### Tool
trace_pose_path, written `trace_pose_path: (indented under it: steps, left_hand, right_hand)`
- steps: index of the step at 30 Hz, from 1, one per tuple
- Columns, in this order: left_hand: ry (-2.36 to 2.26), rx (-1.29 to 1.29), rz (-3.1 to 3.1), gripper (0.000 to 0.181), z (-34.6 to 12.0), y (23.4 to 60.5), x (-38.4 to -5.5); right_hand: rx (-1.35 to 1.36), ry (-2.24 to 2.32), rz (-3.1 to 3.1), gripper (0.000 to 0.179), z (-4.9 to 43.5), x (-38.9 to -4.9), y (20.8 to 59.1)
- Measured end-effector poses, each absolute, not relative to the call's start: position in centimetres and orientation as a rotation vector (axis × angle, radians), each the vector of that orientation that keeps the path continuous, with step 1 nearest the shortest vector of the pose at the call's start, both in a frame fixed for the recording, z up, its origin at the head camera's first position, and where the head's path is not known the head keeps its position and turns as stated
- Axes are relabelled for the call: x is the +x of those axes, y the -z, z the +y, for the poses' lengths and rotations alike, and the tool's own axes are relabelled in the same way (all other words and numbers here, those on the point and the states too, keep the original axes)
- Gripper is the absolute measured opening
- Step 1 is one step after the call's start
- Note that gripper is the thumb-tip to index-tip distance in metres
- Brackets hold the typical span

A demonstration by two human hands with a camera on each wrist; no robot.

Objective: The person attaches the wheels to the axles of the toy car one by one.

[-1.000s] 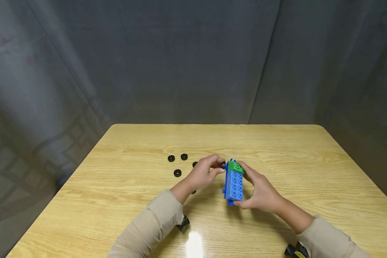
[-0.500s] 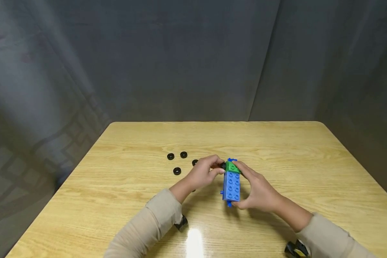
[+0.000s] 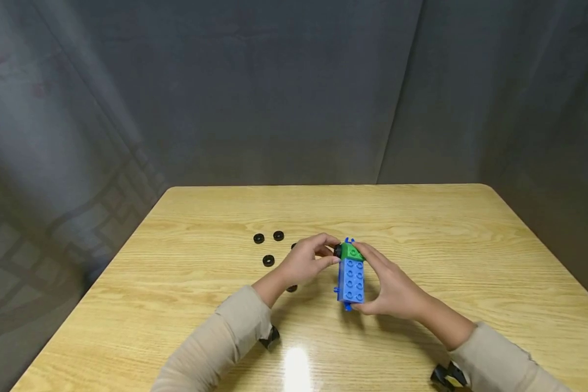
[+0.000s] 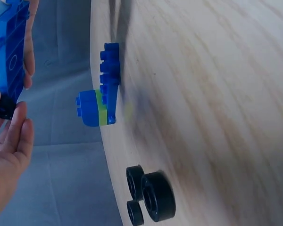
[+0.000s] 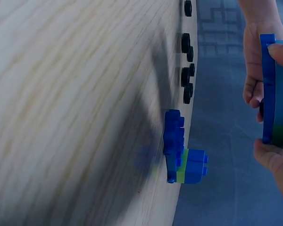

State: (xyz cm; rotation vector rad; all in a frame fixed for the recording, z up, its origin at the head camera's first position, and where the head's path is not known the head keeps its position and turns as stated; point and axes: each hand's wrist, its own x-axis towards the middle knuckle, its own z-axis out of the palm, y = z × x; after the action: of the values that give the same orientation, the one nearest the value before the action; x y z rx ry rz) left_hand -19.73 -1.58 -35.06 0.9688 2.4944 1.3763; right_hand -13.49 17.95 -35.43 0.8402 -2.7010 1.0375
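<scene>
In the head view my right hand [image 3: 397, 286] grips a toy vehicle [image 3: 351, 280] by its ends, fingers at the far end and thumb at the near end. It has a blue base, a long blue studded brick and a green brick [image 3: 353, 252] at the far end. My left hand [image 3: 306, 261] pinches a black toy wheel [image 3: 338, 251] against the vehicle's left side, beside the green brick. The left wrist view shows the wheel [image 4: 5, 107] at the lower corner of the base's ribbed underside [image 4: 14, 56]. The vehicle is held up above the table.
Several loose black wheels [image 3: 268, 261] lie on the wooden table [image 3: 201, 272] left of the hands. Both wrist views show a second blue vehicle base [image 4: 111, 70] on the table, bearing a yellow-green layer and a blue brick [image 4: 88, 108]. A grey curtain [image 3: 274, 98] hangs behind.
The vehicle has swung slightly left and straightened, its studs facing the head camera more. The wheel now shows more fully at its side, and my left fingers have drawn slightly left.
</scene>
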Motion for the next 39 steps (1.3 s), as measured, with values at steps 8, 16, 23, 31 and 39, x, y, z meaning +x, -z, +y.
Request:
trace_pose_path:
  steps: [8, 16, 23, 31, 39]
  left_hand:
    - [-1.421, 0.96, 2.441, 0.03, -2.6, 35.1, -20.2]
    - [-1.381, 0.97, 2.469, 0.026, -4.4, 35.4, -20.2]
    - [-1.368, 1.026, 2.486, 0.024, -6.4, 35.7, -19.9]
    - [-1.297, 0.924, 2.545, 0.023, -7.9, 33.8, -18.0]
    - [-1.228, 0.909, 2.589, 0.025, -10.3, 36.4, -19.1]
  right_hand:
    - [0.811, -1.05, -2.729, 0.108, 18.1, -13.5, 35.6]
    - [0.767, -1.015, -2.75, 0.107, 18.7, -13.5, 35.6]
    - [0.728, -0.981, -2.781, 0.106, 19.2, -13.6, 35.8]
    - [0.667, -0.988, -2.796, 0.105, 20.1, -13.5, 36.0]
    - [0.645, -0.988, -2.781, 0.106, 20.8, -13.6, 36.2]
